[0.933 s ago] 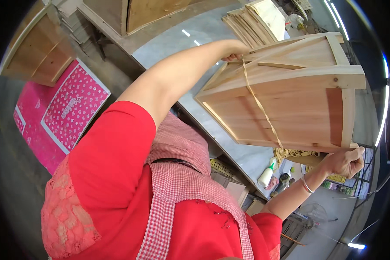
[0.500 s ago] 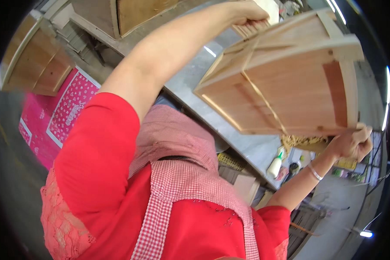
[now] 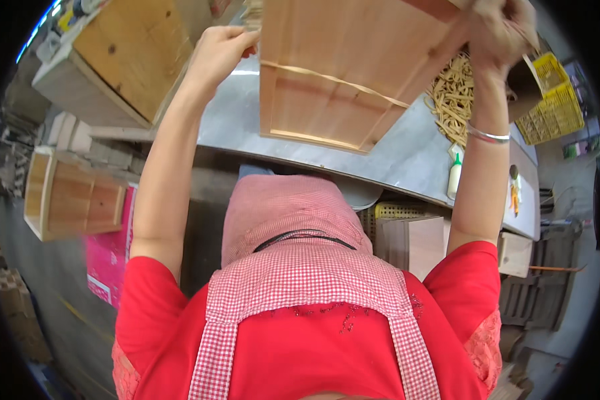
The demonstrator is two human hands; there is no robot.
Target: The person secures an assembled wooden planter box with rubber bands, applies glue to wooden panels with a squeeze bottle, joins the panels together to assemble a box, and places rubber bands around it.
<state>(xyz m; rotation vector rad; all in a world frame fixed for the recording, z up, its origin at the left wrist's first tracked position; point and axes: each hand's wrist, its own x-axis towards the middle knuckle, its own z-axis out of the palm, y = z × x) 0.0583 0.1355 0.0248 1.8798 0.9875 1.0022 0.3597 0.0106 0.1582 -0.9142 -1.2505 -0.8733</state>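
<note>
A pale wooden box (image 3: 343, 53) sits at the top of the view on the grey worktable, cut off by the picture's upper edge. A tan rubber band (image 3: 333, 80) stretches across its near part. My left hand (image 3: 221, 57) is closed beside the box's left edge, fingers curled inward; what they pinch is hidden. At the far right corner of the box, my right hand (image 3: 503, 33) is also closed, its curled fingers against or just past the corner. Whether it grips wood or a band does not show. Many loose tan rubber bands (image 3: 452, 100) lie heaped near my right wrist.
The grey worktable (image 3: 233, 123) carries a white glue bottle with a green tip (image 3: 454, 179). Left stands a large wooden cabinet (image 3: 130, 57); another wooden box (image 3: 80, 193) rests on pink packaging (image 3: 107, 267). Yellow crates (image 3: 553, 110) are at right, wooden boards (image 3: 413, 243) below the table.
My view has swung round and levelled. The box now appears farther up and left, and flatter. Both hands stay at its two sides, still closed.
</note>
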